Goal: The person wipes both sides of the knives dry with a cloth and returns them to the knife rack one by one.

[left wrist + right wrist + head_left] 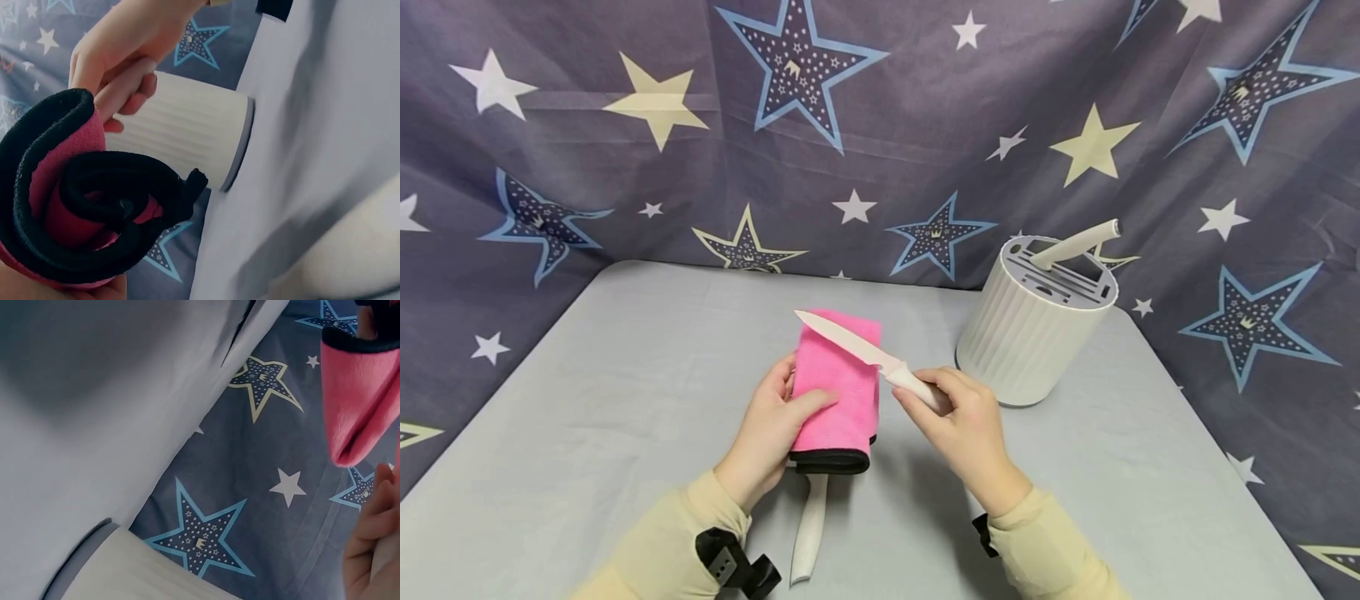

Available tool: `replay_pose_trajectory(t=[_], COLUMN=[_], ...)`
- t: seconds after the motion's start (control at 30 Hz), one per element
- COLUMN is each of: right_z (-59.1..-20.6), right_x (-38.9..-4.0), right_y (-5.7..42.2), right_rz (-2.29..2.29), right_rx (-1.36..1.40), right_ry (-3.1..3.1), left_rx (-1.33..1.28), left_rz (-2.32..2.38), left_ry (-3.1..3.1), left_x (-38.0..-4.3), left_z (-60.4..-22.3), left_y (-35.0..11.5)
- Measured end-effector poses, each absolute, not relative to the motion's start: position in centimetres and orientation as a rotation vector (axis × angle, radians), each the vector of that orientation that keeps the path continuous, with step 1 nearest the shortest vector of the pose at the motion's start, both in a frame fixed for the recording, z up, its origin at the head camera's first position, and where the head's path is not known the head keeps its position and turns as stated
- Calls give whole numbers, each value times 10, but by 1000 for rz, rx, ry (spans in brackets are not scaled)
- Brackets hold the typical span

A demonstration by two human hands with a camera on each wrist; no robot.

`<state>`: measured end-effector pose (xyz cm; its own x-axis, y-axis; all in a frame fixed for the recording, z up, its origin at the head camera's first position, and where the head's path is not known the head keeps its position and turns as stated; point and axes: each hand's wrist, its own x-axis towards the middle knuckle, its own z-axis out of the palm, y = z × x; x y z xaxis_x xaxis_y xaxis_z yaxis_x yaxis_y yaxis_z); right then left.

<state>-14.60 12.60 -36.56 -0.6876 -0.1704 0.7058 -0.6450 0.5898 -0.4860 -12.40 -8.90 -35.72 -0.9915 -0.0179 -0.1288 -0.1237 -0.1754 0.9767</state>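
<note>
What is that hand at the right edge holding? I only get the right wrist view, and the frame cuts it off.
Observer: The head view shows the right hand holding a pale knife, its tip pointing up and to the left in that picture.

Visitor: Oh! And the cream cylinder at my lower left, what's its top like?

Observer: Slotted, with one pale handle sticking out of it.

Visitor: Is anything near the bottom of the pink cloth?

Observer: Yes, in the head view a white handle shows just below it; whatever it joins is hidden.
</note>
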Motion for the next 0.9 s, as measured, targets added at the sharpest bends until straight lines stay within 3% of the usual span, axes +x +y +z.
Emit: replay_pose_trajectory(t=[0.9], right_z=[-366], right_x=[-143], right_y=[113], right_rz=[928], right_rx=[542], right_ry=[-2384], left_rx=[-199], left_rz=[2419], left_ry=[1895], left_x=[-122], left_z=[-360], left_y=[-61])
